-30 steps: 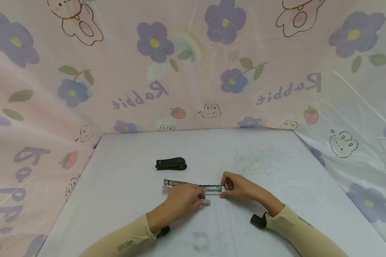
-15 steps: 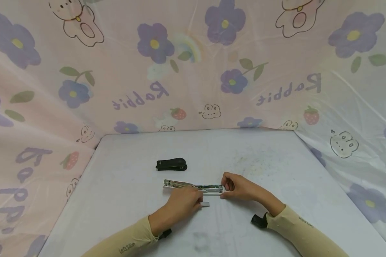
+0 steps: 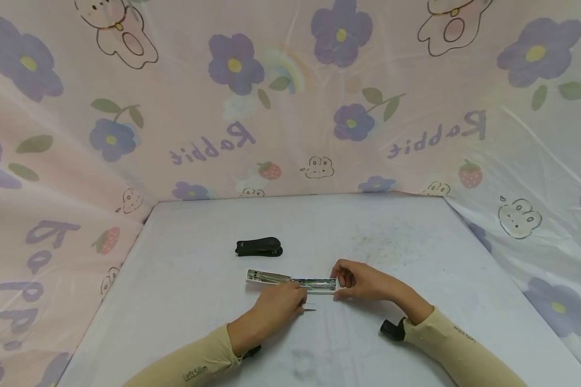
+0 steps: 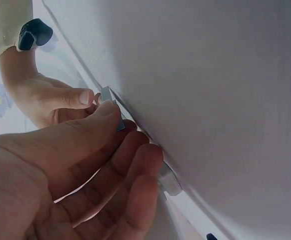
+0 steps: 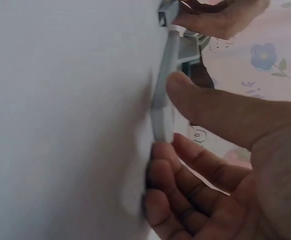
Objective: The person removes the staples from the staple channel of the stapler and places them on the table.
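An opened stapler (image 3: 319, 285), white with a metal magazine, lies lengthwise across the middle of the table. My right hand (image 3: 360, 280) holds its right end; in the right wrist view the thumb presses one side of the white base (image 5: 161, 117) and the fingertips are at its end. My left hand (image 3: 278, 303) is in front of the stapler and overlaps its middle. Between thumb and forefinger it pinches a short strip of staples (image 3: 310, 309), whose channel-shaped metal profile (image 5: 168, 14) shows in the right wrist view. Part of the strip is hidden by the left fingertips.
A black stapler (image 3: 259, 247) lies behind the white one on the white table (image 3: 198, 301). A patterned cloth (image 3: 290, 134) hangs around the back and sides. Faint smudges mark the tabletop at the right rear.
The strip of staples has turned in my left fingers, from its broad grey face to a thin edge in the head view. My right hand keeps its hold on the stapler.
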Action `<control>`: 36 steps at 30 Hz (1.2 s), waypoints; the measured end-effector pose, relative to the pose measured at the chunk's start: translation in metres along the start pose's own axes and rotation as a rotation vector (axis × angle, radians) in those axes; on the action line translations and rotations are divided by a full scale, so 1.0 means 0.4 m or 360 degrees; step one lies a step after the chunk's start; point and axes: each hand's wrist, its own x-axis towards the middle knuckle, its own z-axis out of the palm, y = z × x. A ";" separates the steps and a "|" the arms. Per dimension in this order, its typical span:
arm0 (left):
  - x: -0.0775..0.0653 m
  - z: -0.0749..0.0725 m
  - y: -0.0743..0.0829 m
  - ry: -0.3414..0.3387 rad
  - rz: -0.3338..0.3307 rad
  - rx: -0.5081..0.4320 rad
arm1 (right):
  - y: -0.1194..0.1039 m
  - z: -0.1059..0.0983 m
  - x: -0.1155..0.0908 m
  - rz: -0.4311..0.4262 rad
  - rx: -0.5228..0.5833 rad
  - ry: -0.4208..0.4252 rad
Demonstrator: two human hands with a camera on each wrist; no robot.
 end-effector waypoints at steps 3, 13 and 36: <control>-0.001 0.001 0.000 0.0001 -0.0004 0.0011 | -0.005 -0.007 0.004 -0.0003 -0.0018 -0.0001; -0.006 0.001 -0.010 -0.0005 -0.0018 -0.0003 | -0.042 -0.026 0.037 -0.0033 -0.0134 0.0030; 0.023 -0.210 -0.205 0.0175 -0.0387 -0.0298 | -0.092 -0.013 0.256 -0.0045 -0.0238 0.0024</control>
